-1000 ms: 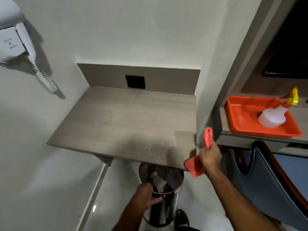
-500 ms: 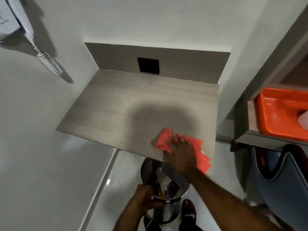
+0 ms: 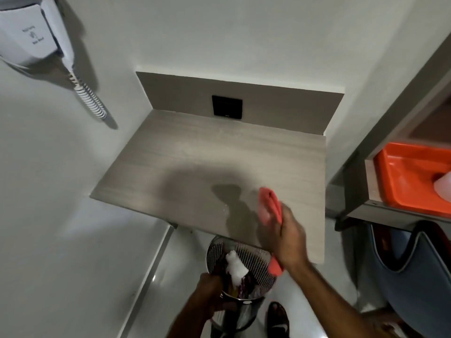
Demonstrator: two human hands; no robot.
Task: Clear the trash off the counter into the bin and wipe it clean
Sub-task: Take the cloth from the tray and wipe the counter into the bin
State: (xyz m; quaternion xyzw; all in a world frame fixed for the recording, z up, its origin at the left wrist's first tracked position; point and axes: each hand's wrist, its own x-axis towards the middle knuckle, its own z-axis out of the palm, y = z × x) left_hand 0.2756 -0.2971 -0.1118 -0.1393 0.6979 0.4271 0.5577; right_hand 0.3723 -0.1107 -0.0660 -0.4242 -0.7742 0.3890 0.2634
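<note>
The grey wood-grain counter juts from the wall in front of me. My right hand grips a red cloth over the counter's front right part; the cloth's top end sticks up and another end hangs below my wrist. A few small crumbs lie near the front edge, left of the cloth. Below that edge a perforated metal bin holds white crumpled paper and dark wrappers. My left hand holds the bin's near rim.
An orange tray with a spray bottle sits on the shelf at right. A wall hair dryer with coiled cord hangs upper left. A black socket is in the backsplash. A blue chair stands at right.
My right hand brought the cloth from beside the counter onto its front edge, wiped there, then lifted it bunched and shifted right. The left hand stays on the bin rim.
</note>
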